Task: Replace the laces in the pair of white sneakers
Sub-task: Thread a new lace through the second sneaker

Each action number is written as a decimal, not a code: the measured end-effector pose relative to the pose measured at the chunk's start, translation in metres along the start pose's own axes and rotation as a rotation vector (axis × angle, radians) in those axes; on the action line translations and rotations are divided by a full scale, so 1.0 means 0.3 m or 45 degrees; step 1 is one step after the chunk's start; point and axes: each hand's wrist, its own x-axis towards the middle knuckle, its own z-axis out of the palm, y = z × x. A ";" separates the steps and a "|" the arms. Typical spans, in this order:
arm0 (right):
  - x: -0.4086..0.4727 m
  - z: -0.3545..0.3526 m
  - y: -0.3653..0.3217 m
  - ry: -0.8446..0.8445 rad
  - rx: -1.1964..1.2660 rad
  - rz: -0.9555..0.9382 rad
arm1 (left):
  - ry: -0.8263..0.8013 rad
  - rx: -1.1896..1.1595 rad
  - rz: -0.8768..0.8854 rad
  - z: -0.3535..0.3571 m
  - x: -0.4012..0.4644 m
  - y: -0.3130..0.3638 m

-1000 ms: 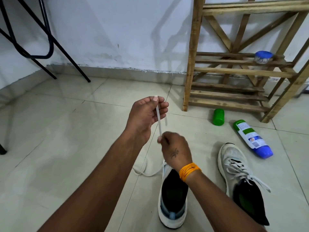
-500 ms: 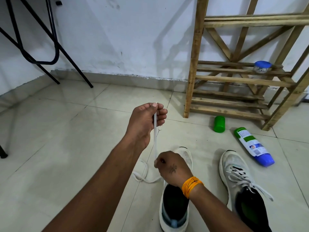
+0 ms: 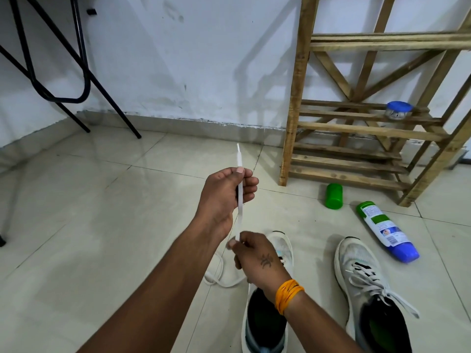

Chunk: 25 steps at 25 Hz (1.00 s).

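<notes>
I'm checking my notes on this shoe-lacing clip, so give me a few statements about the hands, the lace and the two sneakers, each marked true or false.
1. The left hand grips the white lace with its tip pointing up. True.
2. The right hand rests flat on the floor. False: it is raised over the near sneaker and pinches the lace lower down.
3. The sneaker on the right has a lace threaded through it. True.
4. The green and blue bottle stands upright on the wooden rack. False: it lies on its side on the floor.
5. A blue-lidded jar sits on a rack shelf. True.
</notes>
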 end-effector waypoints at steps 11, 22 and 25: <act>0.025 0.002 0.001 0.065 0.142 -0.066 | -0.044 0.114 0.005 -0.013 0.006 -0.049; -0.092 -0.193 0.262 0.340 -0.219 0.347 | -0.252 0.885 -0.077 0.005 -0.036 -0.383; -0.113 -0.150 0.292 0.150 -0.377 0.376 | -0.293 1.199 0.060 0.023 -0.051 -0.506</act>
